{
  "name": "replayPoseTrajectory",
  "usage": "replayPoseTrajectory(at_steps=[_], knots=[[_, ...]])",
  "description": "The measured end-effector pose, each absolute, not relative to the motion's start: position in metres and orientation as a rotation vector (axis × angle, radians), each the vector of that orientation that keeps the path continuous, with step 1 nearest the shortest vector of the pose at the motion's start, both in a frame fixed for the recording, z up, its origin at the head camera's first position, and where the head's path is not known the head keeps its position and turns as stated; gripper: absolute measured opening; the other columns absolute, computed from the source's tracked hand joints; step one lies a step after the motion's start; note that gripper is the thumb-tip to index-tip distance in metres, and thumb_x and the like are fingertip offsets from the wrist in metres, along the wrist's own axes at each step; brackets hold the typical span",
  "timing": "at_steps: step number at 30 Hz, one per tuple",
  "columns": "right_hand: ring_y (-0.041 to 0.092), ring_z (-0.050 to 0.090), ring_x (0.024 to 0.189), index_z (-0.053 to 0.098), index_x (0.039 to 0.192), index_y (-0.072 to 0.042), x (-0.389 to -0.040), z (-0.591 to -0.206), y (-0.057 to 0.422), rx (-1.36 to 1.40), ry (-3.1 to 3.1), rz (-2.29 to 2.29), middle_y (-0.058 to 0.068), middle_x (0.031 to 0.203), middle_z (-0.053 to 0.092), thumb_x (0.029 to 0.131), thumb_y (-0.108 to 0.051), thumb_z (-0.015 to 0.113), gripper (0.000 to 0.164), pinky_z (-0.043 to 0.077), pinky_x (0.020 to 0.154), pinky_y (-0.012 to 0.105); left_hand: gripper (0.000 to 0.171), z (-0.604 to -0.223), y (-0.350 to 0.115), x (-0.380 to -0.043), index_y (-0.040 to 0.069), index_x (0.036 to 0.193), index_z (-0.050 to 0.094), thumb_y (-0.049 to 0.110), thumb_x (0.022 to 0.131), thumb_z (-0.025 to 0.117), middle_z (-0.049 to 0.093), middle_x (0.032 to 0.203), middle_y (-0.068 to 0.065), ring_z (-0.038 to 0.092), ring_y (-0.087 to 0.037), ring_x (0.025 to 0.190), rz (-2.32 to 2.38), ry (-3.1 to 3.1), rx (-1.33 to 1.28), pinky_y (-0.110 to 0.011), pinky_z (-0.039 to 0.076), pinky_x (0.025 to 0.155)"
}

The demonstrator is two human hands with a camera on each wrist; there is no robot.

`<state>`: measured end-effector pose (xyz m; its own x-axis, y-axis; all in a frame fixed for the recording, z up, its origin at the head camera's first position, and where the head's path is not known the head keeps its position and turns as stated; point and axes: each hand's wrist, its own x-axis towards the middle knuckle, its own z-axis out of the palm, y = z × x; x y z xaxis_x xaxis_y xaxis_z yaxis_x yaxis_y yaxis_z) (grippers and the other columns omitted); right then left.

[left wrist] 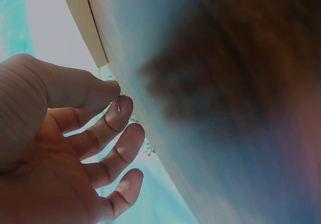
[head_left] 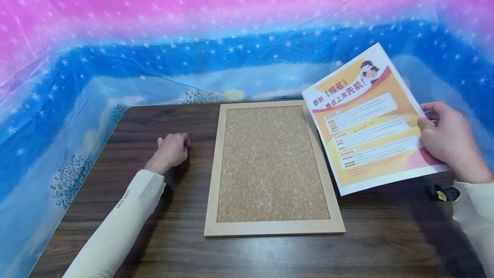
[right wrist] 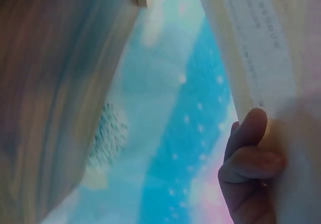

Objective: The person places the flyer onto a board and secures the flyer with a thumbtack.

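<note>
A wood-framed cork board (head_left: 275, 166) lies flat on the dark wooden table. To its left, just above or at the tabletop, is my left hand (head_left: 171, 152). In the left wrist view, its thumb and index finger pinch a thumbtack (left wrist: 119, 104); the metal point shows and the head is mostly hidden. My right hand (head_left: 449, 140) grips a printed poster (head_left: 368, 140) by its right edge, thumb on the front. That sheet is tilted, orange and white with a red band, and its left edge overlaps the board's right frame in the head view.
The brown wood-grain table (head_left: 173, 243) extends around the board. Behind and beside it hangs a pink and blue cloth (head_left: 185, 55) with snowflakes and trees. Each wrist bears a small dark device, partly hidden by a cream sleeve (head_left: 123, 222).
</note>
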<state>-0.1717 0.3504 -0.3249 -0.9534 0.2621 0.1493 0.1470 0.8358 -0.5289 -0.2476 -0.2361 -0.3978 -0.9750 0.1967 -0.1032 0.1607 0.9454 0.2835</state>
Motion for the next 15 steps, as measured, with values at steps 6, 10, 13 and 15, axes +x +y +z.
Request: replayPoseTrajectory(at_steps=[6, 10, 13, 15], knots=[[0.038, 0.05, 0.09, 0.034, 0.139, -0.002, -0.178, -0.347, 0.321, -0.159, -2.834, 0.87, 0.026, 0.111, 0.05, 0.098, -0.012, 0.039, 0.043, 0.034, 0.07, 0.044, 0.014, -0.399, -0.234, -0.246, 0.003, 0.095, 0.061, -0.005, 0.085, 0.054, 0.06, 0.092, -0.011, 0.045, -0.033, 0.092, 0.421, 2.967, 0.31, -0.049, 0.025, 0.082], [0.036, 0.051, 0.086, 0.033, 0.138, -0.003, -0.182, -0.367, 0.298, -0.1, -2.859, 0.89, 0.024, 0.106, 0.051, 0.097, -0.007, 0.038, 0.041, 0.037, 0.066, 0.042, 0.015, -0.401, -0.233, -0.246, 0.005, 0.095, 0.061, -0.006, 0.085, 0.06, 0.058, 0.085, -0.009, 0.047, -0.031, 0.089, 0.413, 2.982, 0.334, -0.049, 0.024, 0.085], [0.034, 0.052, 0.086, 0.034, 0.136, -0.001, -0.183, -0.38, 0.282, -0.026, -2.903, 0.934, 0.023, 0.108, 0.05, 0.098, -0.006, 0.039, 0.039, 0.039, 0.068, 0.042, 0.017, -0.401, -0.232, -0.245, 0.005, 0.095, 0.061, -0.008, 0.085, 0.06, 0.059, 0.084, -0.01, 0.049, -0.029, 0.085, 0.441, 2.978, 0.353, -0.049, 0.024, 0.088], [0.032, 0.052, 0.085, 0.038, 0.134, -0.001, -0.182, -0.387, 0.273, 0.036, -2.94, 0.946, 0.023, 0.109, 0.051, 0.098, -0.007, 0.042, 0.037, 0.04, 0.067, 0.041, 0.017, -0.401, -0.232, -0.245, 0.005, 0.094, 0.061, -0.01, 0.084, 0.059, 0.06, 0.086, -0.011, 0.051, -0.028, 0.082, 0.456, 2.972, 0.368, -0.049, 0.024, 0.089]])
